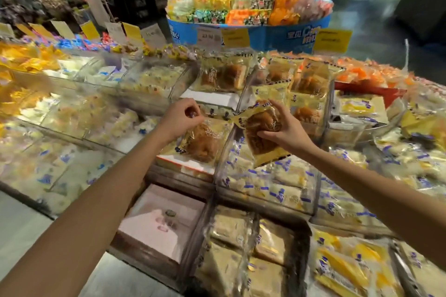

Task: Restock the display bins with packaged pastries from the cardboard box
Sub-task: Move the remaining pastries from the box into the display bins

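While reached over by both arms, middle bin (173,161): clear-walled, white-floored with a red edge; one flat packet (205,142) is contained, lying tilted
Left hand (179,116): fingers curled; the flat packet's top edge is pinched
Right hand (287,132): clamped round a pastry packet (261,132), held above the divider beside the middle bin
Pastry packet: round brown bun; glossy, crinkled clear wrapper edged in yellow
Right bin (326,113): similar brown buns are stacked
Near bin (224,169): filled with pale, blue-printed packets
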`<action>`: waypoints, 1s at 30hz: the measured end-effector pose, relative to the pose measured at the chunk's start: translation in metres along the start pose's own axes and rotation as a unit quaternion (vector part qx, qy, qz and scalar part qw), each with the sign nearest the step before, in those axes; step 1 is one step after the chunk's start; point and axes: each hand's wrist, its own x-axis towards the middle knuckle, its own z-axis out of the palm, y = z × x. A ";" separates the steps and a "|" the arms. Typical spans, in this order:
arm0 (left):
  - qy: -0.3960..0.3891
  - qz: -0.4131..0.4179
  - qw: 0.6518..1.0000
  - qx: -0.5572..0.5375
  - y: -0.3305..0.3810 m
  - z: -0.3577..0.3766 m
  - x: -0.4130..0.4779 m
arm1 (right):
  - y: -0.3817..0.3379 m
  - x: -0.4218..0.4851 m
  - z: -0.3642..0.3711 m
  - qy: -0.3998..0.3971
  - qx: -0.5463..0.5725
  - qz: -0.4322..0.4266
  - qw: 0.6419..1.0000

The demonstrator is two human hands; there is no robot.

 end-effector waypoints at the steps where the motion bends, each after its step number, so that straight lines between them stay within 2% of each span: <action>1: -0.004 0.005 1.000 0.000 -0.014 -0.006 0.014 | -0.002 0.013 0.011 0.007 0.010 0.006 1.000; 9: -0.070 0.069 0.995 -0.022 -0.107 -0.060 0.148 | -0.016 0.106 0.097 0.104 0.013 0.067 0.992; 18: -0.097 0.164 0.981 0.018 -0.153 -0.084 0.271 | -0.022 0.205 0.136 0.189 -0.015 0.063 0.980; 23: -0.163 0.211 0.962 0.065 -0.150 -0.068 0.345 | -0.008 0.259 0.139 0.236 -0.052 0.088 0.966; 27: -0.217 0.279 0.925 0.138 -0.153 -0.032 0.379 | 0.016 0.283 0.152 0.264 -0.055 0.092 0.958; 30: -0.175 0.328 0.916 0.149 -0.159 -0.001 0.398 | 0.030 0.296 0.160 0.293 -0.035 0.078 0.952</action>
